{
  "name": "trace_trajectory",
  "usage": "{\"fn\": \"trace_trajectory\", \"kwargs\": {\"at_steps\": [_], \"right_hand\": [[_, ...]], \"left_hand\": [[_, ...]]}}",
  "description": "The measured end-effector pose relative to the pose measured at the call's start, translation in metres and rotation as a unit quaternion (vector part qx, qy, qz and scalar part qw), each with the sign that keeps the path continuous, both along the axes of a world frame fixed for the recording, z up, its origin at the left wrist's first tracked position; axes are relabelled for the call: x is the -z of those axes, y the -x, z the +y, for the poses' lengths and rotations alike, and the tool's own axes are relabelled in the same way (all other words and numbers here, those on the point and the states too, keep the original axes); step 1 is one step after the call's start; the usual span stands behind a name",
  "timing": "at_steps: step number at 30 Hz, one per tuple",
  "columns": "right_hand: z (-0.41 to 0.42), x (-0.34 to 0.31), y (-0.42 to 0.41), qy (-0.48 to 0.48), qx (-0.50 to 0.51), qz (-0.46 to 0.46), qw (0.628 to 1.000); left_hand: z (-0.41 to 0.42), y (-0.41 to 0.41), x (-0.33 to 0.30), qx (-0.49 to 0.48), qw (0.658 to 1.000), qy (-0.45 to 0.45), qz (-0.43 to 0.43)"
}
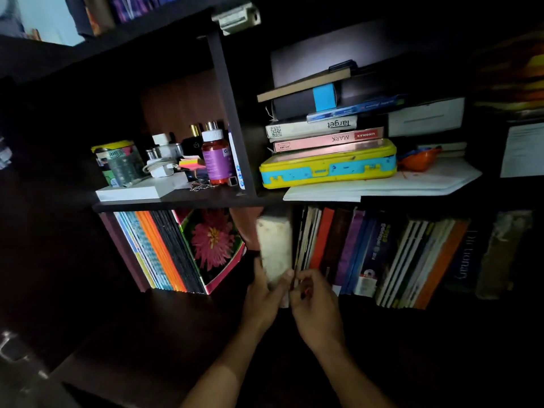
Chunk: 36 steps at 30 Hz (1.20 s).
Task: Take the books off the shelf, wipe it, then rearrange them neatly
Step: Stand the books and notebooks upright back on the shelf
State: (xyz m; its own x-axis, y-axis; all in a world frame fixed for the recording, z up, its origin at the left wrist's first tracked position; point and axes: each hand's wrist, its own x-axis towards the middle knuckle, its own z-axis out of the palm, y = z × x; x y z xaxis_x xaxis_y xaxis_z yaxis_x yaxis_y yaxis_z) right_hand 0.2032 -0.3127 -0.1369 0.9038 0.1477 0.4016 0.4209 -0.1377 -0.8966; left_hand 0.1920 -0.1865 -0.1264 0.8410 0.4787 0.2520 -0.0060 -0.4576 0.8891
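On the lower shelf (182, 319) stand two rows of upright books. The left row (164, 251) leans left and ends in a book with a pink flower cover (213, 245). The right row (382, 257) has red, purple, blue and orange spines. Between them a thick book with a worn whitish page edge (275, 245) stands out of the gap. My left hand (263, 295) grips its lower part, thumb on the left side and fingers on the right. My right hand (316, 301) is curled beside it, fingertips at the lower edges of the thin books to its right.
The upper shelf holds a flat stack of books (321, 125) on a yellow and blue case (328, 167), loose white papers (382, 184), an orange object (418, 160), and left of a divider (232, 119) bottles, chargers and a jar. The scene is dim.
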Motion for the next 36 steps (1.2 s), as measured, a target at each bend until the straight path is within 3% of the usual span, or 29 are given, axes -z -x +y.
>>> {"fn": "trace_trajectory", "kwargs": {"at_steps": [4,17,27,32,34,36], "right_hand": [[0.0,-0.003,0.001,-0.008,0.011,-0.015,1.0],[-0.004,-0.003,0.0,0.014,-0.023,0.021,0.999],[-0.013,-0.01,0.012,-0.031,-0.016,0.023,0.999],[-0.059,-0.016,0.062,0.009,-0.02,0.002,1.0],[-0.095,-0.016,0.097,0.037,-0.022,-0.007,0.999],[-0.149,-0.024,0.143,0.061,0.014,-0.031,0.998]], "left_hand": [[-0.005,-0.008,-0.004,0.076,0.997,-0.019,0.0],[-0.016,-0.02,-0.002,0.062,0.992,0.076,-0.074],[-0.021,0.017,-0.003,0.002,0.999,0.032,-0.034],[-0.063,0.082,0.001,-0.033,0.999,-0.015,-0.036],[-0.107,0.115,-0.01,0.001,0.997,-0.028,-0.067],[-0.161,0.145,-0.027,0.11,0.991,-0.028,-0.069]]}}
